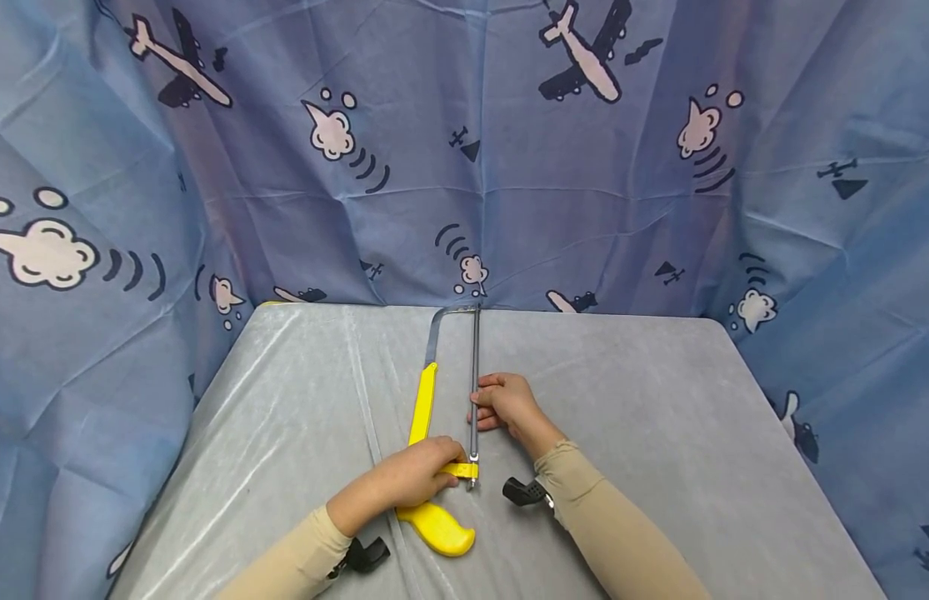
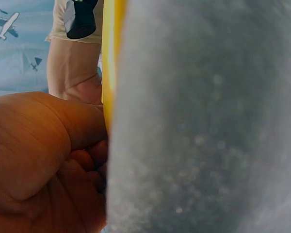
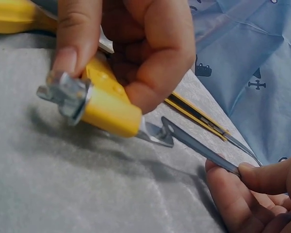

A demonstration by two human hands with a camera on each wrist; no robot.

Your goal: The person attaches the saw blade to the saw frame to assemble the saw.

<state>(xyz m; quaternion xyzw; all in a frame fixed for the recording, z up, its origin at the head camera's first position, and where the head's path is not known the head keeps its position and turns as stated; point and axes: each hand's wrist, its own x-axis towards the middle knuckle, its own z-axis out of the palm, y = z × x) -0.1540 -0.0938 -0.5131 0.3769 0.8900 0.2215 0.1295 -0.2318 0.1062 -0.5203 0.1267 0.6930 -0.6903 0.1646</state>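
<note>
Over the tabletop (image 1: 621,417), the yellow hacksaw (image 1: 422,404) points to 12 o'clock. The left hand (image 1: 419,472) grips its frame toward 6 o'clock; the right hand (image 1: 507,404) pinches the blade (image 1: 475,350). Holding the frame steady and the blade squarely against its metal holder (image 3: 153,133) should help.

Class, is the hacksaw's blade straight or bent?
Straight: in the head view, the blade runs in a straight line from the frame past the right hand.

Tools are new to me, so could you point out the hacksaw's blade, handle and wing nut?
Hacksaw blade (image 3: 201,146): right wrist view, bare middle stretch.
Yellow handle (image 1: 438,531): head view, curved lower grip.
Wing nut (image 3: 71,98): right wrist view, metal body.
</note>
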